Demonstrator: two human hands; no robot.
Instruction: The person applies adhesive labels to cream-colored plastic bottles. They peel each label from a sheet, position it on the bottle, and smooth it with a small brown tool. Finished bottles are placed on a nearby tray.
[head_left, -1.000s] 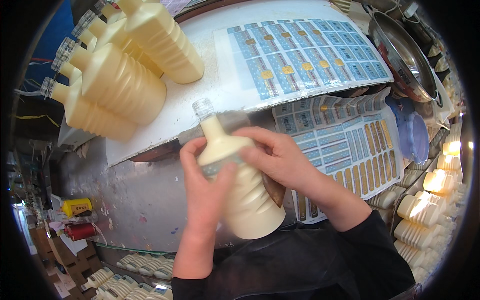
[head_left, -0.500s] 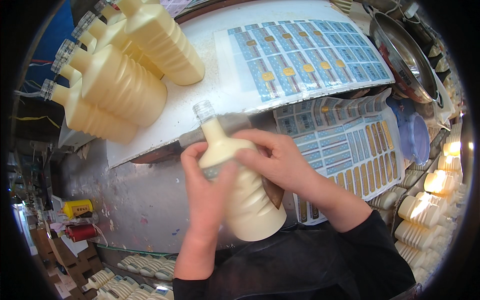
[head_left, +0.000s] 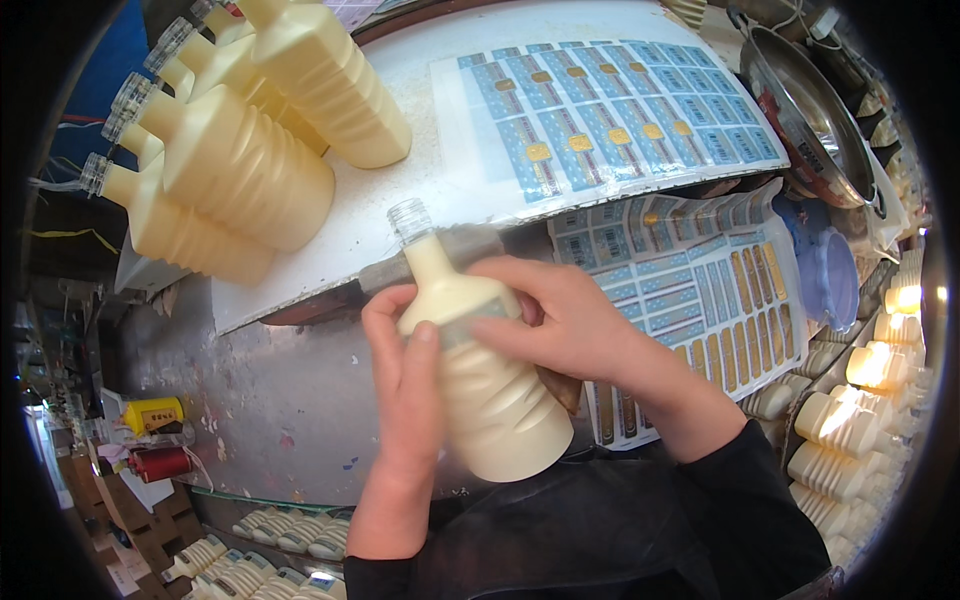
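Observation:
A cream ribbed bottle [head_left: 505, 415] with a clear threaded neck lies tilted between my hands, its neck pointing away from me. Around its left side wraps my left hand [head_left: 405, 385], thumb upright against the shoulder. My right hand [head_left: 560, 315] grips the right side, with its thumb pressed on a greyish translucent label strip [head_left: 458, 328] across the bottle's front. Part of that strip is under the thumb. Below my right hand a brown pointed piece [head_left: 562, 388] shows beside the bottle. Under the neck is a grey padded support [head_left: 385, 275] at the board's edge.
Several similar bottles [head_left: 250, 170] stand on the white board [head_left: 400, 190] at the far left. A sheet of blue and gold labels [head_left: 610, 120] lies on it, with another sheet [head_left: 700, 310] lower right. A metal pan [head_left: 810, 110] and purple container [head_left: 830, 275] are at the right.
My left thumb has moved left off the front of the bottle, showing more of the strip. My right thumb has slid slightly down over the strip. The bottle stays nearly in place.

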